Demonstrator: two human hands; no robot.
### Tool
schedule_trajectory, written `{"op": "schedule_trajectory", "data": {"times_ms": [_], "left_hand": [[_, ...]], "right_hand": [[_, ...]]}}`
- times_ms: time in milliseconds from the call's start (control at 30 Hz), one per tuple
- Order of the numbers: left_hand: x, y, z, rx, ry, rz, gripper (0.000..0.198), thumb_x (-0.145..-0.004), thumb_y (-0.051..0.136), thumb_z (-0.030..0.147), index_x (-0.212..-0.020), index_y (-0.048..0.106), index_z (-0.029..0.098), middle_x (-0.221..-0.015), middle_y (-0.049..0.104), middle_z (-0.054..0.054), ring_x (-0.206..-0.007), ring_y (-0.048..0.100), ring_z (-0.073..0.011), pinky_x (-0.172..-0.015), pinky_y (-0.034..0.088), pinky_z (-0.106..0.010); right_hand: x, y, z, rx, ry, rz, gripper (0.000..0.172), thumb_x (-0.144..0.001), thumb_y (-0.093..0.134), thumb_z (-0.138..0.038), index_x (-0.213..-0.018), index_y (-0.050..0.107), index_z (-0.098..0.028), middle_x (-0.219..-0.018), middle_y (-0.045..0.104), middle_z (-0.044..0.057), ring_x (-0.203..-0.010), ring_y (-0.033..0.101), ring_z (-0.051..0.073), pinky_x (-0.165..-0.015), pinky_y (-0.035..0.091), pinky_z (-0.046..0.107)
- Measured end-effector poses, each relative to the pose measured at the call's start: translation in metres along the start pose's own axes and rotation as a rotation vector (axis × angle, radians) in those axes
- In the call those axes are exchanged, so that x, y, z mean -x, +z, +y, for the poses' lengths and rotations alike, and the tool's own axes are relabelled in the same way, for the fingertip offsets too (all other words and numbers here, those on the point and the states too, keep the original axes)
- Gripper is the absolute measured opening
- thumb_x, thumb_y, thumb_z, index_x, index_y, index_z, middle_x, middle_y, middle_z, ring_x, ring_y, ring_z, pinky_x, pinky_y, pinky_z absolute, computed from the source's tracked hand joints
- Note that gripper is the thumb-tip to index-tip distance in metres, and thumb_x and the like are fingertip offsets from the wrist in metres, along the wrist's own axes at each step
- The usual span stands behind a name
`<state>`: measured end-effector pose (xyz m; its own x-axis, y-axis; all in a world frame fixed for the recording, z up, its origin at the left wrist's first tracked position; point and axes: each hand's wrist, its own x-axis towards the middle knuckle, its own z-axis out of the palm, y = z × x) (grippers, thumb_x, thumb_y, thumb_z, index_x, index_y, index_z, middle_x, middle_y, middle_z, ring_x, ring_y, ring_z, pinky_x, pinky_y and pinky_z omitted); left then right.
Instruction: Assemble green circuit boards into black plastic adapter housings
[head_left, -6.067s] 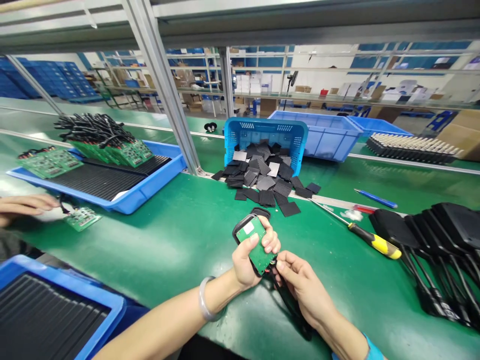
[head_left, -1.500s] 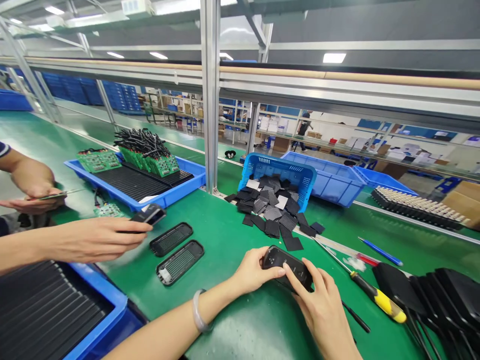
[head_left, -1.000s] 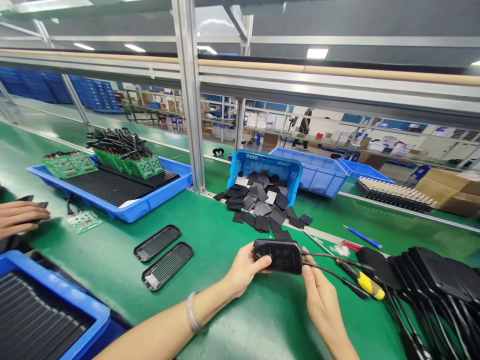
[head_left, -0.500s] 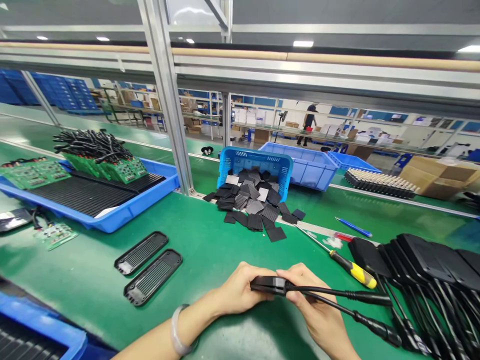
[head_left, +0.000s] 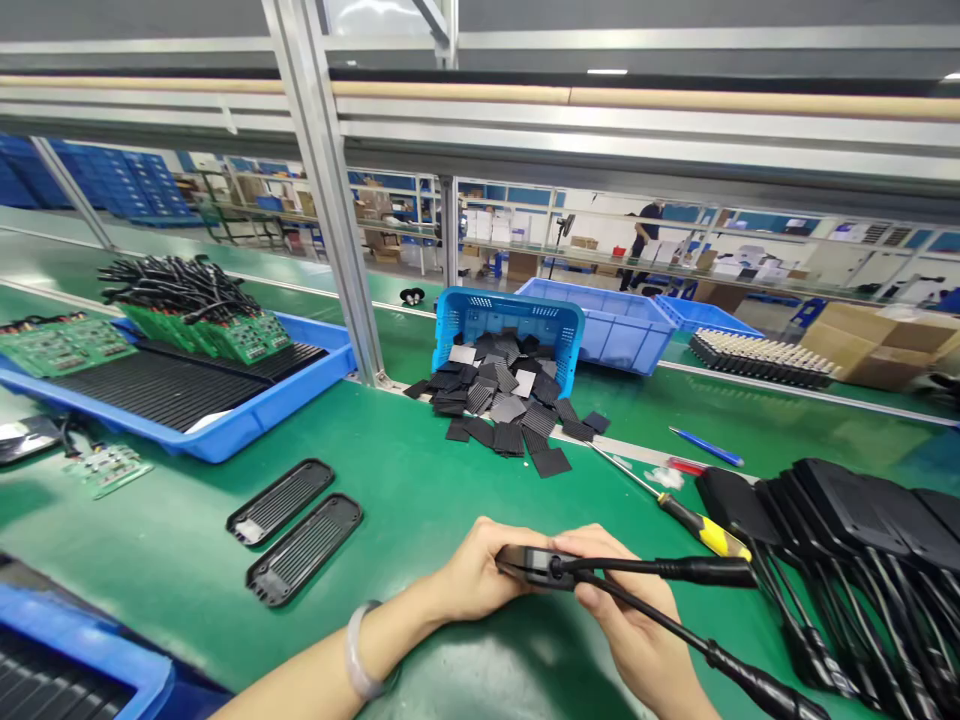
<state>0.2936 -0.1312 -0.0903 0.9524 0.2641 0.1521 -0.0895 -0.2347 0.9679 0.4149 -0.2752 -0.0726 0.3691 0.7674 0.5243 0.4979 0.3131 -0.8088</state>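
Between both hands is a black plastic case (head_left: pixel 541 567) with two black cables (head_left: pixel 660 570) coming out of its right end. My left hand (head_left: pixel 484 572) grips the case's left end, and a pale bangle circles that wrist. At the cable end, my right hand (head_left: pixel 626 605) pinches the case with thumb and fingers; the cables pass in front of it. Two ribbed black case halves (head_left: pixel 304 550) lie on the green bench to the left. Past the hands, black square pads (head_left: pixel 510 405) spill from a tipped blue basket (head_left: pixel 510 305).
Finished-looking black cased units (head_left: pixel 847 520) with cables are piled at right, beside a yellow-black screwdriver (head_left: pixel 705 525) and a blue pen (head_left: pixel 706 447). A blue tray (head_left: pixel 247 435) at left holds green circuit boards (head_left: pixel 247 338). A metal post (head_left: pixel 330 200) rises behind.
The case has tilted in my hands, so its cable end now faces me more. The cables have swung, with their ends farther apart. The view has shifted slightly.
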Motion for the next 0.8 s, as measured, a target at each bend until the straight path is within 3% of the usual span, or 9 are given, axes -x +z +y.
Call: {"op": "schedule_trajectory", "data": {"times_ms": [100,233,300,400,600,800], "left_hand": [[0.001,0.001,0.002,-0.003,0.003,-0.001,0.035,-0.081,0.063,0.043,-0.1,0.075,0.017,-0.081,0.071,-0.005,-0.081,0.064,-0.0227,-0.073,0.049,-0.026],[0.0,0.003,-0.003,-0.013,0.02,0.022,0.034,-0.08,0.065,0.04,-0.102,0.074,0.016,-0.083,0.073,-0.005,-0.081,0.065,-0.022,-0.073,0.05,-0.026],[-0.001,0.003,-0.007,-0.022,0.027,0.029,0.033,-0.08,0.066,0.035,-0.104,0.073,0.015,-0.086,0.074,-0.006,-0.079,0.066,-0.0203,-0.073,0.05,-0.025],[-0.001,0.003,-0.014,-0.03,0.04,0.039,0.031,-0.078,0.066,0.026,-0.106,0.072,0.015,-0.088,0.075,-0.006,-0.075,0.067,-0.0179,-0.071,0.051,-0.023],[0.001,0.006,-0.024,-0.086,0.145,0.111,0.029,-0.082,0.062,0.019,-0.11,0.071,0.016,-0.098,0.075,-0.007,-0.084,0.07,-0.0192,-0.075,0.053,-0.024],[0.0,0.005,-0.029,-0.182,0.288,0.18,0.029,-0.086,0.056,0.015,-0.113,0.069,0.015,-0.106,0.073,-0.01,-0.096,0.07,-0.0196,-0.085,0.054,-0.026]], "right_hand": [[0.004,0.003,0.002,0.019,-0.061,0.036,0.021,-0.091,0.055,-0.031,-0.106,0.069,-0.026,-0.094,0.071,0.008,-0.083,0.065,0.022,-0.073,0.056,0.036],[0.007,0.004,0.006,0.018,-0.023,0.08,0.019,-0.089,0.058,-0.027,-0.106,0.068,-0.027,-0.094,0.07,0.006,-0.088,0.063,0.022,-0.079,0.054,0.038],[0.007,0.003,0.005,0.023,0.001,0.138,0.015,-0.086,0.063,-0.027,-0.099,0.07,-0.028,-0.096,0.068,0.005,-0.091,0.063,0.021,-0.079,0.054,0.035],[0.004,0.002,-0.001,0.045,-0.006,0.219,0.005,-0.082,0.069,-0.03,-0.079,0.071,-0.027,-0.084,0.062,0.003,-0.08,0.06,0.017,-0.068,0.052,0.027],[0.004,0.006,-0.003,0.027,0.069,0.247,0.021,-0.083,0.068,-0.032,-0.064,0.062,-0.022,-0.077,0.055,0.003,-0.074,0.054,0.016,-0.06,0.047,0.025],[0.009,0.014,0.002,0.029,0.04,0.292,0.017,-0.087,0.062,-0.025,-0.071,0.06,-0.021,-0.077,0.052,0.003,-0.074,0.053,0.017,-0.062,0.046,0.027]]}}
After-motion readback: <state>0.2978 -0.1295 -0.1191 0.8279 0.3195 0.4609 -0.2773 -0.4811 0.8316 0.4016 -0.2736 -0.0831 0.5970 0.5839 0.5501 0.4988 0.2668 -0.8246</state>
